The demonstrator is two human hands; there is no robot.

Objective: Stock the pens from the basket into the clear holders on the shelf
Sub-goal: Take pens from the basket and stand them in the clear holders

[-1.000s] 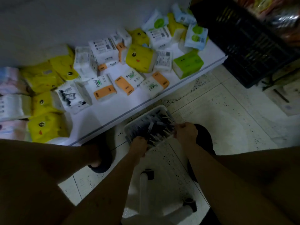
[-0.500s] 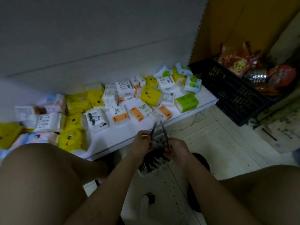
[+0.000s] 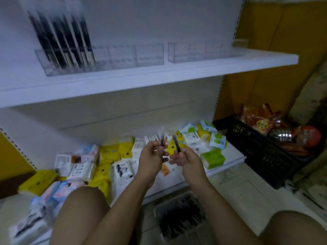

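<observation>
Dark pens (image 3: 162,141) upright, gripped in hands (image 3: 151,160)

Glossy clear plastic holders (image 3: 148,53) well above the left hand (image 3: 150,157), sitting on a smooth, matt white shelf (image 3: 194,71).

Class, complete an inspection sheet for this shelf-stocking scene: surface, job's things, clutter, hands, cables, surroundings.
Surface: white upper shelf, with a lower shelf beneath it.
Job's things: left holder has dark pens standing in its left compartments; right holder looks empty; basket of pens on the floor between the knees.
Clutter: tissue packs scattered on the lower shelf.
Hands: left hand holds a pen; right hand holds a second pen.
Cables: nothing seen.
Surroundings: black crate of snack packets at right; tiled floor.
</observation>
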